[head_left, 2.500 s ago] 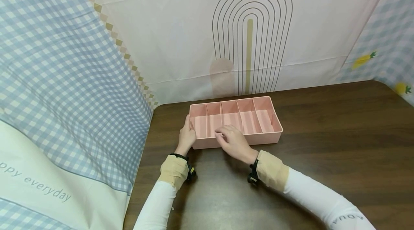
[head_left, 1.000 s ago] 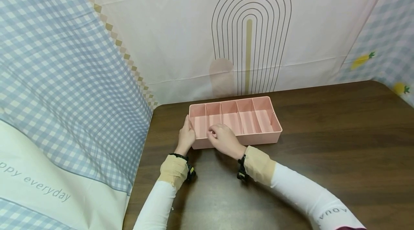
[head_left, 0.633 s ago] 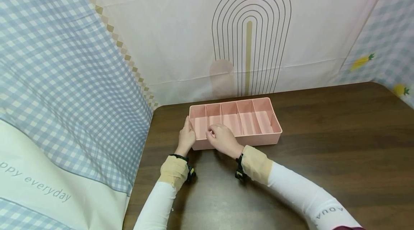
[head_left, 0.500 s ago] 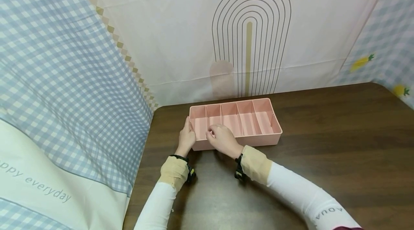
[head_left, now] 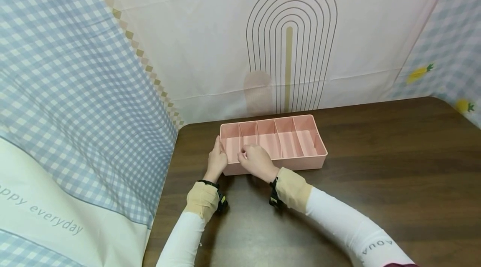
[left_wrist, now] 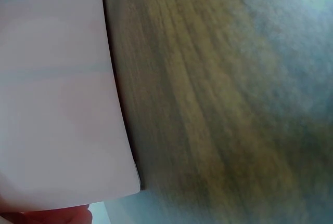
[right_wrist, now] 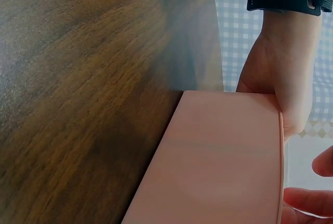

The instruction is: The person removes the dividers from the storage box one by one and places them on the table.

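Far left of the frame there's a blue-and-white gingham cloth [head_left: 75,71], soft and a bit wavy, with a smooth white fabric panel [head_left: 41,204] in the lower left that has grey lettering on it, "everyday" being the readable bit. The dark brown wood-grain bench [head_left: 375,167] starts right of that and runs across the lower half, with a dull shine at bottom centre.

Around the middle, the left hand [head_left: 216,161] sits against the left end of the pink rectangular plastic box [head_left: 285,164], fingers pretty much straight along the outside of the end wall, so more touching than wrapped around. Its arm has a tan wrap [head_left: 203,200] above a stretchy-looking white sleeve.

The box itself is on the bench at centre frame: smooth walls, thin rim, rounded corners, four thin upright dividers making five compartments. Just right of the left hand, the right hand [head_left: 258,162] is at the front rim, over the second compartment from the left, fingers curled. Can't tell if they've got hold of anything, the fingertips are mostly hidden.

Behind it all hangs a pale cloth backdrop [head_left: 203,41] with thin-line arches, and pineapple prints [head_left: 418,73] show on the checked fabric at far right.
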`<move>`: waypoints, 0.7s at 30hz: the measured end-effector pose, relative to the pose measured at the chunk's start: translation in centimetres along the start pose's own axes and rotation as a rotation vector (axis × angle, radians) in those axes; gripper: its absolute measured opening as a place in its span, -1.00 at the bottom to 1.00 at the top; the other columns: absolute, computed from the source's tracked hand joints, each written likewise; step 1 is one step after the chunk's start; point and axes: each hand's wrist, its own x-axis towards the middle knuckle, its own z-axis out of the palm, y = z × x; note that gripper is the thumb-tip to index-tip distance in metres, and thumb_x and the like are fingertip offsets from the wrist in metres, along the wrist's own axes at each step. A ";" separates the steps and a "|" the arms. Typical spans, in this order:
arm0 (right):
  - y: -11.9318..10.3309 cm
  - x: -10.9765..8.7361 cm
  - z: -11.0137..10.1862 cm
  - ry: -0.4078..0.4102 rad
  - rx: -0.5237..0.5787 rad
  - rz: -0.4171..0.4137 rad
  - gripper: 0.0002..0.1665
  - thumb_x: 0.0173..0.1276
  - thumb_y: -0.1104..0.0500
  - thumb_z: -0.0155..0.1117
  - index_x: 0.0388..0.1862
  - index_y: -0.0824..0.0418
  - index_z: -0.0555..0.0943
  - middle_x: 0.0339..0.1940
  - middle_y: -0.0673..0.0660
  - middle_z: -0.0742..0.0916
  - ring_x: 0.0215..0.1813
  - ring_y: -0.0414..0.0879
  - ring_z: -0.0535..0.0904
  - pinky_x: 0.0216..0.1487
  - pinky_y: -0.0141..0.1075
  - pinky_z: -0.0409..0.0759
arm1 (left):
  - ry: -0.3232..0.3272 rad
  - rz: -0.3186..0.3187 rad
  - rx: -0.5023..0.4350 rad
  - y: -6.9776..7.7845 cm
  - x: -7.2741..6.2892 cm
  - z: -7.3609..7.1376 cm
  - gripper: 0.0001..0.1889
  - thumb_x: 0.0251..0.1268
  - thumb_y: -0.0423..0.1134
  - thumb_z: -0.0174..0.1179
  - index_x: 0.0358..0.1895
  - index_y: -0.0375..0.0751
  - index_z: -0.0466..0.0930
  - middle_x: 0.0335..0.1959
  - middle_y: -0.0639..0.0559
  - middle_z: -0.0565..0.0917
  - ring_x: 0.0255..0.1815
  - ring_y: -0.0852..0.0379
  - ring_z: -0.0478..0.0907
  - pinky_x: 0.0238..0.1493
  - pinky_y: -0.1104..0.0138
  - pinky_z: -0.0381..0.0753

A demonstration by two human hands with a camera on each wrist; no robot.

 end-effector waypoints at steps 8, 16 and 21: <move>-0.2 0.2 0.2 0.001 -0.055 -0.003 -0.64 0.19 0.14 0.07 -0.79 0.14 0.35 -0.78 -0.02 0.38 -0.69 -0.17 0.30 -0.63 -0.38 0.23 | -0.006 -0.005 -0.008 -0.2 0.1 0.0 -0.51 0.42 -0.21 -0.38 0.37 -0.21 -0.07 0.29 -0.23 0.23 0.24 -0.14 0.25 0.20 0.03 0.27; -0.2 0.6 0.7 -0.027 -0.080 0.013 -0.58 0.19 0.11 0.06 -0.84 0.09 0.27 -0.77 -0.04 0.36 -0.67 -0.18 0.33 -0.63 -0.36 0.30 | 0.030 0.040 0.022 -0.1 0.0 0.0 -0.53 0.43 -0.22 -0.40 0.37 -0.22 -0.03 0.17 -0.33 0.37 0.01 -0.19 0.46 -0.03 0.02 0.44; -0.3 0.6 1.1 -0.023 -0.084 0.029 -0.53 0.18 0.13 0.06 -0.87 0.06 0.17 -0.81 -0.08 0.26 -0.71 -0.19 0.25 -0.69 -0.39 0.21 | 0.025 0.040 0.014 -0.2 0.0 0.1 -0.53 0.43 -0.22 -0.40 0.37 -0.21 -0.04 0.18 -0.32 0.35 0.01 -0.18 0.46 -0.02 0.02 0.43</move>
